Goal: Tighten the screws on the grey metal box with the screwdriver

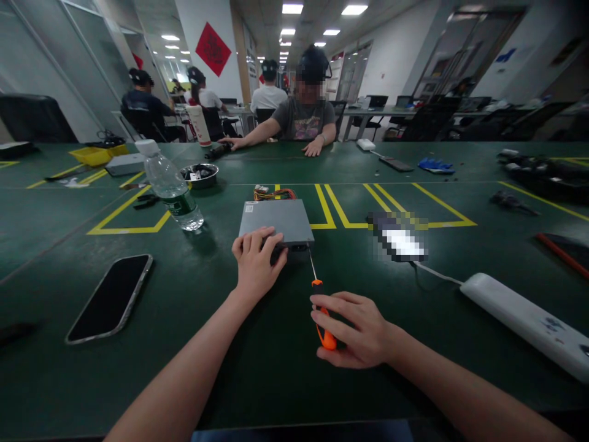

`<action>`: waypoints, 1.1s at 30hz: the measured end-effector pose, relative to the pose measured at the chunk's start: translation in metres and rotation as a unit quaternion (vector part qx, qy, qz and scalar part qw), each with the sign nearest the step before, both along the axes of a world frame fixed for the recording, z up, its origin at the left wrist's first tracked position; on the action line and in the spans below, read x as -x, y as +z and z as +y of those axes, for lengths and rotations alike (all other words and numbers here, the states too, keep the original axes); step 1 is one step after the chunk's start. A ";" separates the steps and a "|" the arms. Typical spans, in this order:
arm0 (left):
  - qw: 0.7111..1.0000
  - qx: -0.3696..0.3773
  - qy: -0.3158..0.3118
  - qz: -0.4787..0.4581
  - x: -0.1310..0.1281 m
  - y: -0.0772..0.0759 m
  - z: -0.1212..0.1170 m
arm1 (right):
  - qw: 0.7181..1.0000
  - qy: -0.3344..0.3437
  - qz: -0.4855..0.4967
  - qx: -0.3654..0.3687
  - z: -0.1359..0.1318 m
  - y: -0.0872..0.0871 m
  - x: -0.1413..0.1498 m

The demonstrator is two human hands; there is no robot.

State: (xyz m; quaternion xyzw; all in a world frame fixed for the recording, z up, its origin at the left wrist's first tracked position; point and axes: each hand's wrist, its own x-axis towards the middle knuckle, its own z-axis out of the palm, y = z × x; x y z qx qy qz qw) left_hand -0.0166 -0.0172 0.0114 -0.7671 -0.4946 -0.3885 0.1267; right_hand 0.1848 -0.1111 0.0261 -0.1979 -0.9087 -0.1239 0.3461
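Observation:
A flat grey computer power supply (280, 218) lies on the green table in the middle of the head view. Its bundle of coloured wires (276, 193) sticks out at the far side. My left hand (258, 261) grips the near left edge, fingers on top and thumb along the front face. In my right hand (354, 328) is a screwdriver (327, 337) with an orange and black handle, held between thumb and fingers. Its thin shaft points away from me, and the tip meets the power supply's near right corner. Any screw there is too small to make out.
To the left stand a water bottle (177, 196) and a metal bowl (202, 176) of small parts; a phone (113, 298) lies nearer. A power strip (519, 322) and a lit phone (398, 238) on a cable are at right. Across the table sits a person (306, 116).

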 end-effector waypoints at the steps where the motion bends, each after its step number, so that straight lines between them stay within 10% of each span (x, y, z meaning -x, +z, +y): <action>1: 1.000 0.000 -0.001 0.000 0.000 0.000 0.000 | 1.000 0.009 0.003 -0.007 0.000 -0.001 0.000; 33: 0.998 -0.023 -0.046 0.025 0.003 0.004 -0.002 | 1.000 -0.005 0.001 0.027 0.006 -0.016 0.031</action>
